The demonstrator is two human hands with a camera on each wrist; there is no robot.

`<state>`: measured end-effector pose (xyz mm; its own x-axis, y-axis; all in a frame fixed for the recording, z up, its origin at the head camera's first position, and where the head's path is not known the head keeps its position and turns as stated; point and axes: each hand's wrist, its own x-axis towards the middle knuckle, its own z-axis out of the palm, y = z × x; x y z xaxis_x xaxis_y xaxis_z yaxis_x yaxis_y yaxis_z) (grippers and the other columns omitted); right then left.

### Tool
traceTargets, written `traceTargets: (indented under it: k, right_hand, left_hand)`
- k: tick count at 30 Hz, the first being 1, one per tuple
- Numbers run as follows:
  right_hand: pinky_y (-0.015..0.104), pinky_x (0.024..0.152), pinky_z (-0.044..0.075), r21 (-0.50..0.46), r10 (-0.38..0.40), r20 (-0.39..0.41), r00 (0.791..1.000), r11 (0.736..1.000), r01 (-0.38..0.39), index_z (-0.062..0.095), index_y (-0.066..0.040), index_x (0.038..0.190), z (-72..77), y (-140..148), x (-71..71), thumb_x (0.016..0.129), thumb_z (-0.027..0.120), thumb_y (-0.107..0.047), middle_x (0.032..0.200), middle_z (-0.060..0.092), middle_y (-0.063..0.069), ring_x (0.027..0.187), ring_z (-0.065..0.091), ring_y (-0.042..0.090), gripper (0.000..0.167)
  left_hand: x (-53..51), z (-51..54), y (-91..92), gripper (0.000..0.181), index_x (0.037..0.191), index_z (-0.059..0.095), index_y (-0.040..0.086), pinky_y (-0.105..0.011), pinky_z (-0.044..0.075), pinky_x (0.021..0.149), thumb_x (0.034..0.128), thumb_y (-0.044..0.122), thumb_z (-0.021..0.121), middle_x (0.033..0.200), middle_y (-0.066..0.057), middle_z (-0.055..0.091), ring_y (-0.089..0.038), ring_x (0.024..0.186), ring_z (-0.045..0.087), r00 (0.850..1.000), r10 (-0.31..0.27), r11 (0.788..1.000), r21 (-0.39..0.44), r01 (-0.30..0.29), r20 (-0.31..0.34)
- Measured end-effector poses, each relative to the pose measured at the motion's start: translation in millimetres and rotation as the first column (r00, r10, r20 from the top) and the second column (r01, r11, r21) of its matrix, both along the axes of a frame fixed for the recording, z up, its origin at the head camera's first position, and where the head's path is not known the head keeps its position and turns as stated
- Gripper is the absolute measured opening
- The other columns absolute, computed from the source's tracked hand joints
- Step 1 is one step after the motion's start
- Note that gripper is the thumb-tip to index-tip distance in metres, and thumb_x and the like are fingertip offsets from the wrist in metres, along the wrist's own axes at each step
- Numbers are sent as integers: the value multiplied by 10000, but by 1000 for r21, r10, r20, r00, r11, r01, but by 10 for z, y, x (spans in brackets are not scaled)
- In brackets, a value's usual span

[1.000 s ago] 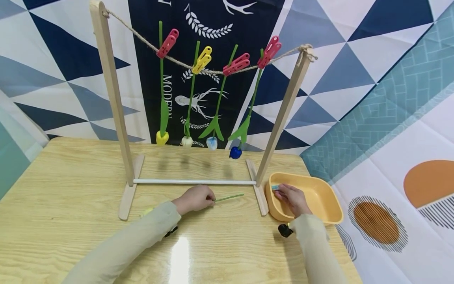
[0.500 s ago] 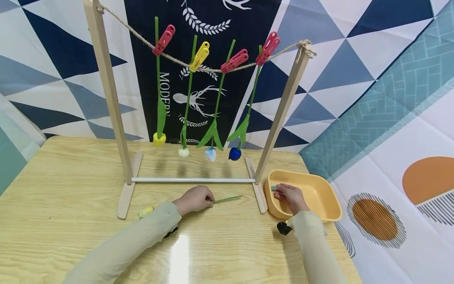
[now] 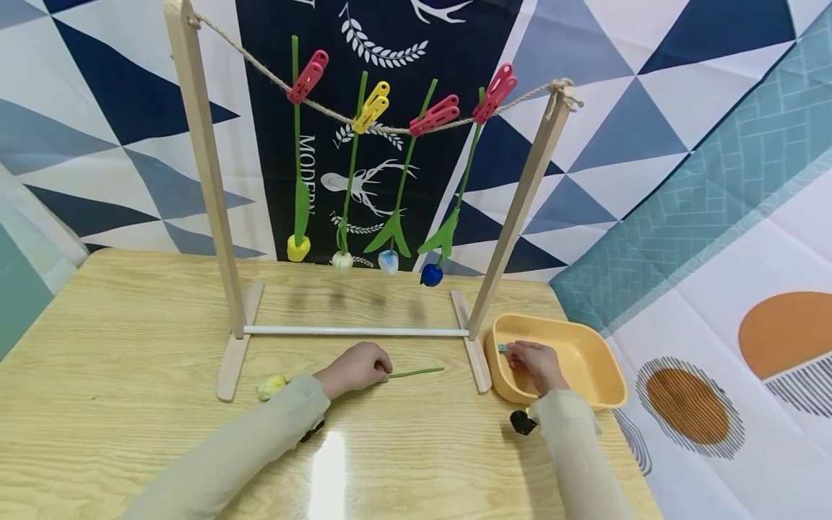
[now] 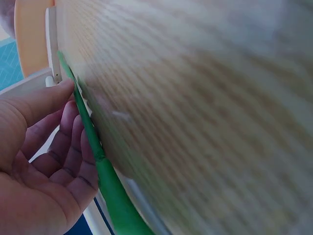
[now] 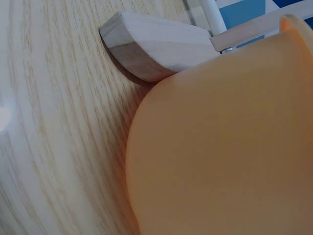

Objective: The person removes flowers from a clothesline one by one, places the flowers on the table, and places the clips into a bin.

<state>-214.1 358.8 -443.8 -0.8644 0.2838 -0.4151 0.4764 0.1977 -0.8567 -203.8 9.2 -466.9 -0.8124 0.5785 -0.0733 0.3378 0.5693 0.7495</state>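
Thumb and fingers of my left hand [image 3: 360,368] pinch the green stem [image 4: 88,120] of an artificial tulip just above the table. Its pale yellow bloom [image 3: 271,387] shows beyond the left sleeve, which covers part of the flower. Inside the orange-yellow basin [image 3: 604,375], my right hand [image 3: 536,363] pinches a light blue clothespin [image 3: 503,348], mostly hidden by the fingers. Only the basin's outer wall shows in the right wrist view, not the hand.
A wooden stand [image 3: 211,173] carries a sagging rope [image 3: 250,60]. Red clips [image 3: 308,76] and a yellow clip [image 3: 372,107] hold several tulips upside down on it. A white bar [image 3: 357,331] joins the stand's feet, behind my left hand. The basin touches the right foot [image 5: 161,44].
The held tulip's stem tip has swung slightly toward me, and more of its bloom shows past the left sleeve. My right hand stays in the basin, with the clothespin slightly turned.
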Motion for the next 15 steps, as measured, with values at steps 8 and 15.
traceTargets:
  k: [8,15]
  right_hand:
    - [189,709,521,189,-60,-41,997,980,67,488,109,1260,208,-56,57,926,567,-206,1001,588,62,732,556,48,466]
    - [195,715,526,215,-69,-135,988,972,98,539,50,1228,476,-240,80,940,548,-242,993,601,52,730,564,52,410]
  left_hand:
    - [6,-38,-48,90,913,717,59,-289,490,729,837,57,668,876,-19,685,-89,732,539,999,35,998,43,-36,17]
    - [10,75,-202,123,950,708,35,-243,475,674,853,95,661,836,-1,672,-74,712,547,998,64,994,91,-65,16]
